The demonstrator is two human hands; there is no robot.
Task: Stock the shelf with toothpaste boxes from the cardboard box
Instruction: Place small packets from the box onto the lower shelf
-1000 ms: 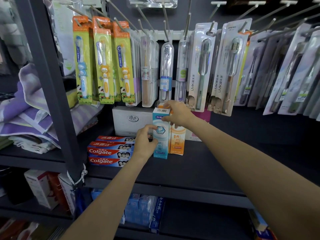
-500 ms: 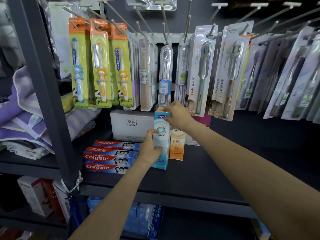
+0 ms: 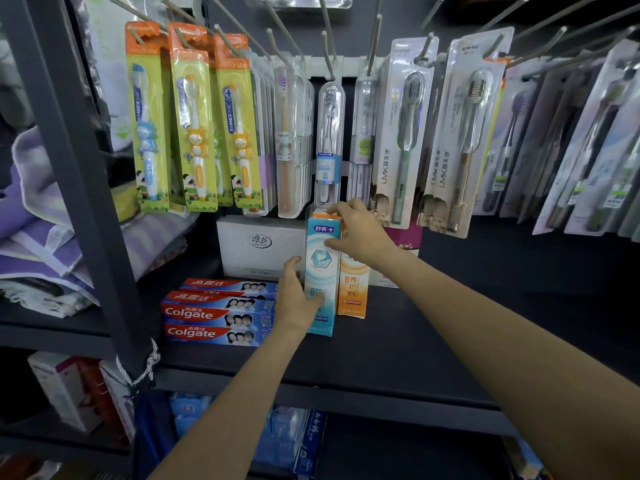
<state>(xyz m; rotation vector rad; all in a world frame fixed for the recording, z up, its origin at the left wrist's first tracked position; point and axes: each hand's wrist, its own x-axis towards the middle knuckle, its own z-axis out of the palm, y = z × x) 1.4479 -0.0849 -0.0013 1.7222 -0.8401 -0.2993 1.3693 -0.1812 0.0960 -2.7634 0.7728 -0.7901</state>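
A light blue toothpaste box (image 3: 323, 268) stands upright on the dark shelf (image 3: 398, 351). My left hand (image 3: 294, 296) grips its lower part from the left side. My right hand (image 3: 360, 230) holds its top, fingers curled over the upper edge. Right beside it stands an orange toothpaste box (image 3: 353, 289), partly hidden by my right wrist. A stack of red and blue Colgate boxes (image 3: 218, 313) lies flat to the left. The cardboard box is out of view.
Packaged toothbrushes (image 3: 194, 119) hang on pegs just above the standing boxes. A white carton (image 3: 259, 247) sits at the back of the shelf. A grey upright post (image 3: 79, 174) stands left, folded towels (image 3: 31, 216) beyond it. More boxes fill the lower shelf (image 3: 194, 417).
The view has come closer to the shelf. My left hand slid a little lower on the blue box; my right hand stays on its top, and the box stands upright.
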